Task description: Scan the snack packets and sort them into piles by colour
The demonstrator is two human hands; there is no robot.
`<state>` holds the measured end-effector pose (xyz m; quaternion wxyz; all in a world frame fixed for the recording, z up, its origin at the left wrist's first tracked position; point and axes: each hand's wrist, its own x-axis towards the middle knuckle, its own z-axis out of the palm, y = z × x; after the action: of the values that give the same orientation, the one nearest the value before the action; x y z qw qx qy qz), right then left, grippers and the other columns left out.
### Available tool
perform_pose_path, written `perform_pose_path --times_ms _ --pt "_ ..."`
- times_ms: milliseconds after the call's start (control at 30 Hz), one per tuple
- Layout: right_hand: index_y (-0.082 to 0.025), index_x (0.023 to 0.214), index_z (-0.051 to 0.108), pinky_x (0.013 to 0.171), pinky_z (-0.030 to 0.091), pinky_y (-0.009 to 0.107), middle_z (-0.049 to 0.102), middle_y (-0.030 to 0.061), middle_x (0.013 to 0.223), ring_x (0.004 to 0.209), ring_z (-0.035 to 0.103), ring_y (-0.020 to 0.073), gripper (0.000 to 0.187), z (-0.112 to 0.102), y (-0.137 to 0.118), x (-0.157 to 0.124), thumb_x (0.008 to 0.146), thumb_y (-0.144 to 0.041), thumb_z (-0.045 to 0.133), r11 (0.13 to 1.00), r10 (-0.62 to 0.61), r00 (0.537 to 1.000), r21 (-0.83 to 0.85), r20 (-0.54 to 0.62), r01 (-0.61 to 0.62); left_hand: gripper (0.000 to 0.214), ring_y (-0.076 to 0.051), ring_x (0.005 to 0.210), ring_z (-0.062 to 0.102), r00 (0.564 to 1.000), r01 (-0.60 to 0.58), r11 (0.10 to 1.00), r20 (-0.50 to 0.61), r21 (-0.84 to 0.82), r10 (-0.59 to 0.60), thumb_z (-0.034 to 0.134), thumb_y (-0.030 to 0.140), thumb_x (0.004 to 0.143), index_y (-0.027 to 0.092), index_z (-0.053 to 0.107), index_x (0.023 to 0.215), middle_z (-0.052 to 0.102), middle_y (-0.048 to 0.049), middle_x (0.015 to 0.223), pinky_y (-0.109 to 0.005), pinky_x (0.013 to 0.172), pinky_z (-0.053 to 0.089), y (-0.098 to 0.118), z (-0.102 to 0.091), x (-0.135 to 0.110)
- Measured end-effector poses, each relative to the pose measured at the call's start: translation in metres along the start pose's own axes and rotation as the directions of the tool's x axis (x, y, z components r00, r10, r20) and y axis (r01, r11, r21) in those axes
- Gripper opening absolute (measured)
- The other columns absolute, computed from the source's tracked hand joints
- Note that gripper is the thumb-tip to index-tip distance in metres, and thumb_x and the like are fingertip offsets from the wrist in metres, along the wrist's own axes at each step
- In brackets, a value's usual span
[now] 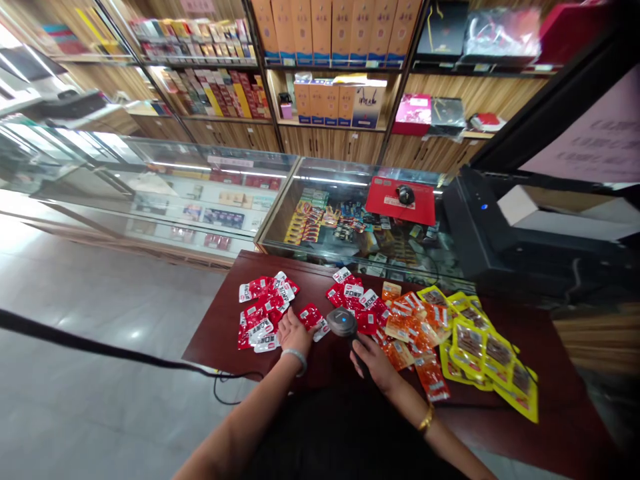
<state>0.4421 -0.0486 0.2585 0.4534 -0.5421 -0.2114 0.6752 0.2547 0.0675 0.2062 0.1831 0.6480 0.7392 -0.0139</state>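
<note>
My right hand (375, 361) is wrapped around the dark handle of a barcode scanner (342, 321), whose head shows a small blue light. My left hand (295, 333) lies with its fingers spread, beside a pile of red-and-white snack packets (260, 317). Its thumb reaches to the edge of a single red packet (310, 313), which lies between that pile and the scanner head. Beyond the scanner is a second group of red-and-white packets (367, 319). To its right, orange packets (413, 323) overlap, followed by yellow packets (470, 340) farther right.
The dark red table (215, 320) meets a glass display case (320, 173) holding small goods. On that case rest a red mat (380, 200) and a mouse (405, 195). A black machine (465, 213) with an open white box (555, 212) stands right. Stocked shelves (335, 67) line the back.
</note>
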Motion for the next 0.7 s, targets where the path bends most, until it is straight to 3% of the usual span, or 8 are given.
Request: perform_pose_path --times_ms 133,300,433,567,633,700 --pt "-0.022 0.095 0.056 0.038 0.031 0.02 0.048 -0.0089 0.052 0.038 0.037 0.0077 0.049 -0.002 0.002 0.0 0.077 -0.066 0.064 1.0 -0.018 1.0 -0.009 0.0 0.018 0.084 -0.039 0.134 0.034 0.998 -0.004 0.999 0.055 0.037 0.002 0.066 0.056 0.073 0.011 0.034 0.136 0.039 -0.0239 0.143 -0.046 0.106 0.026 -0.004 0.002 0.0" --pt "-0.022 0.096 0.056 0.038 0.03 0.019 0.048 -0.0091 0.053 0.038 0.037 0.0073 0.048 -0.001 0.002 0.0 0.076 -0.065 0.065 1.0 -0.017 1.0 0.01 0.002 0.017 0.056 -0.031 0.123 0.045 0.987 -0.135 0.99 0.091 0.03 0.131 0.067 0.044 0.075 0.019 0.046 0.12 0.052 -0.0146 0.129 -0.039 0.097 0.033 0.015 0.003 0.004" --pt "-0.023 0.1 0.057 0.038 0.03 0.019 0.048 -0.0093 0.052 0.038 0.037 0.007 0.051 -0.001 0.004 0.0 0.075 -0.065 0.066 1.0 0.016 1.0 0.019 -0.019 -0.016 0.057 -0.031 0.118 0.051 0.974 -0.202 0.979 0.103 -0.026 0.204 0.063 0.037 0.08 0.017 0.04 0.129 0.06 -0.0165 0.121 -0.04 0.096 0.032 0.032 0.007 0.005" --pt "-0.022 0.104 0.056 0.038 0.03 0.018 0.05 -0.0091 0.053 0.039 0.039 0.007 0.056 -0.001 0.004 -0.001 0.072 -0.067 0.068 0.999 0.036 0.998 0.027 -0.045 -0.035 0.072 -0.034 0.114 0.057 0.983 -0.121 0.99 0.131 -0.07 0.129 0.063 0.036 0.079 0.012 0.033 0.14 0.065 -0.0203 0.114 -0.041 0.092 0.036 0.043 0.008 0.008" --pt "-0.021 0.105 0.056 0.038 0.031 0.018 0.05 -0.0093 0.053 0.039 0.039 0.007 0.058 -0.002 0.004 -0.001 0.071 -0.067 0.069 0.999 0.035 0.998 0.03 -0.047 -0.034 0.063 -0.033 0.108 0.061 0.982 -0.068 0.992 0.168 -0.105 0.085 0.064 0.036 0.078 0.012 0.045 0.133 0.068 -0.0202 0.109 -0.04 0.089 0.04 0.044 0.008 0.015" --pt "-0.021 0.104 0.056 0.037 0.03 0.018 0.049 -0.0097 0.052 0.038 0.038 0.0068 0.058 -0.003 0.005 -0.001 0.071 -0.068 0.068 0.999 0.021 0.999 0.03 -0.044 -0.019 0.04 -0.03 0.1 0.065 0.967 -0.04 0.981 0.241 -0.192 0.086 0.063 0.036 0.079 0.016 0.062 0.114 0.071 -0.0163 0.103 -0.036 0.084 0.042 0.041 0.009 0.024"
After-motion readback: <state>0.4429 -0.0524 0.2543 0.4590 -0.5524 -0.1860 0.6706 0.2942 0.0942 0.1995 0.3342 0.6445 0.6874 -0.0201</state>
